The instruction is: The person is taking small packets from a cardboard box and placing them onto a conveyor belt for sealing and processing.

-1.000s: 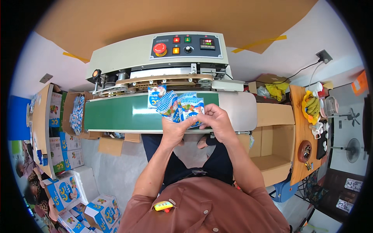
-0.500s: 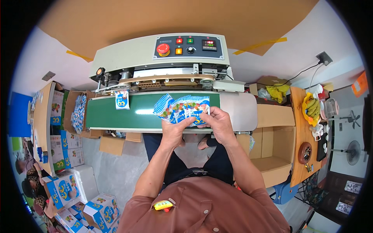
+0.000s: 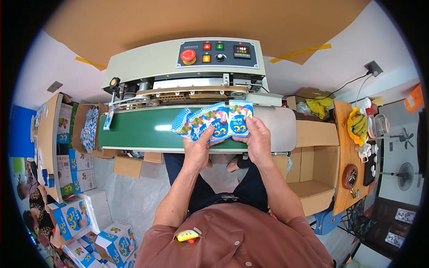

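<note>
Holding a fan of blue-and-white packets over the green belt, one packet singled out

Gripping the fan with left hand, thumb pressed to the front. Pinching the single packet near its lower right side with right hand, roughly upright, right at the fan's edge. Holding both hands close together; can't tell about contact behind the packets.

Judging the step as singling out one packet from the bunch. Probably calling next for a straight top edge toward the brown band, plus a firm left grip on the rest.

Farther out, seeing another packet nearly edge-on at the belt's left end. Behind that, seeing the sealing machine with lit control panel.
</note>
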{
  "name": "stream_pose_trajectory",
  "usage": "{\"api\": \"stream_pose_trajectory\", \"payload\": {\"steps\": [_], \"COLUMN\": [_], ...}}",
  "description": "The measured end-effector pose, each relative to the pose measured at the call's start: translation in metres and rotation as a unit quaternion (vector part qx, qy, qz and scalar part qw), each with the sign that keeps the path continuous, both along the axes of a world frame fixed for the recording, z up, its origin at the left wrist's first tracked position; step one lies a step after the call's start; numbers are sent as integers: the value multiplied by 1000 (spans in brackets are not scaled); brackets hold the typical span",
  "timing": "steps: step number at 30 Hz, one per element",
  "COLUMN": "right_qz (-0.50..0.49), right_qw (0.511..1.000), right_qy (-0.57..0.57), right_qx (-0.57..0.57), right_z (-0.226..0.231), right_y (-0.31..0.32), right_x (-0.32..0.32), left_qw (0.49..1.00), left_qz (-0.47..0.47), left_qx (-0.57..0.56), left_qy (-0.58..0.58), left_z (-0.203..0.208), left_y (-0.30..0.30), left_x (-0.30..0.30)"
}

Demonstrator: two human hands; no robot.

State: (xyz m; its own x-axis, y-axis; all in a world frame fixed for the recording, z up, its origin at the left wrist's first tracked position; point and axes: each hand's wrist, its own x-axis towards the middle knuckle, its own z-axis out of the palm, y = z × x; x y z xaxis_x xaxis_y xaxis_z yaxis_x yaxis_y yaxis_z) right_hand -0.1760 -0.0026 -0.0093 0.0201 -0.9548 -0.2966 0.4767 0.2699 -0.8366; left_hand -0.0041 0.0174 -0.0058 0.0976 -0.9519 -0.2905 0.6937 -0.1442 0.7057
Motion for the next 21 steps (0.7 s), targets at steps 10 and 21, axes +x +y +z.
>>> {"api": "stream_pose_trajectory", "payload": {"steps": [10,21], "right_qz": [-29,31], "right_qw": [999,996], "right_qy": [32,62], "right_qx": [22,54], "right_z": [7,1], "right_y": [-13,-47], "right_x": [-31,1], "left_qw": [998,998], "left_qz": [49,60], "left_qx": [-18,-16], "left_qy": [-27,-28], "left_z": [0,2], "left_y": [-7,-9], "left_x": [8,2]}}
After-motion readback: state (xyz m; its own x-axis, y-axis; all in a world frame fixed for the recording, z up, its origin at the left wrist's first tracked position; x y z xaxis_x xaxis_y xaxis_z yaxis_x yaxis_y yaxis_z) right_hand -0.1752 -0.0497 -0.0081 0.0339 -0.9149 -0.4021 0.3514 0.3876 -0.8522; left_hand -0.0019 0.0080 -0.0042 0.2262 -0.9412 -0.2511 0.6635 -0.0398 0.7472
